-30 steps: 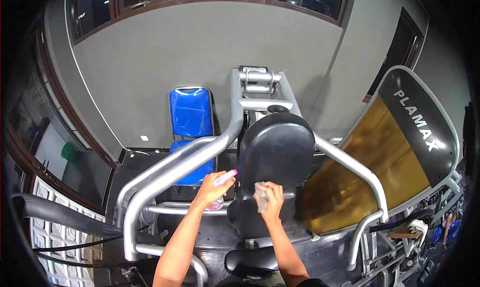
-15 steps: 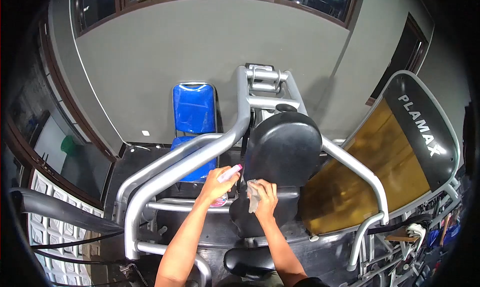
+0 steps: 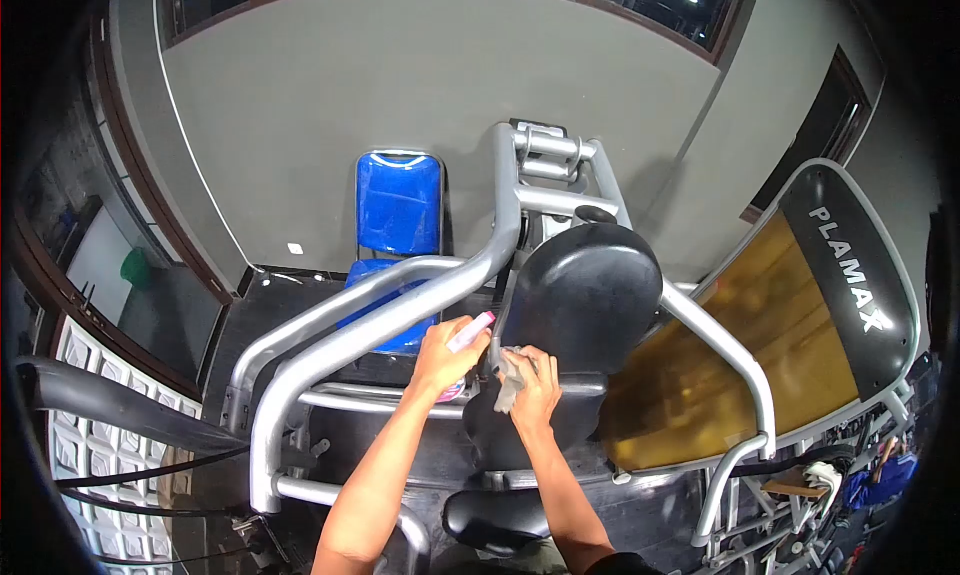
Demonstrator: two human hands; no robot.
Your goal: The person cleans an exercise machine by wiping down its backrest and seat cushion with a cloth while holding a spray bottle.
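Cloth is lying bunched at the lower left of the black backrest, the right hand pinching it in bent fingers, seemingly so it is coming between skin and padding. Just beside, the left hand is gripping a spray bottle, probably so its pink tip is pointing away from the body. Silver bars are flanking them; a blue chair is standing beyond.

You have one left hand, one right hand, one spray bottle and one cloth lower left of the black backrest, one blue chair farther left, one PLAMAX panel right of it.
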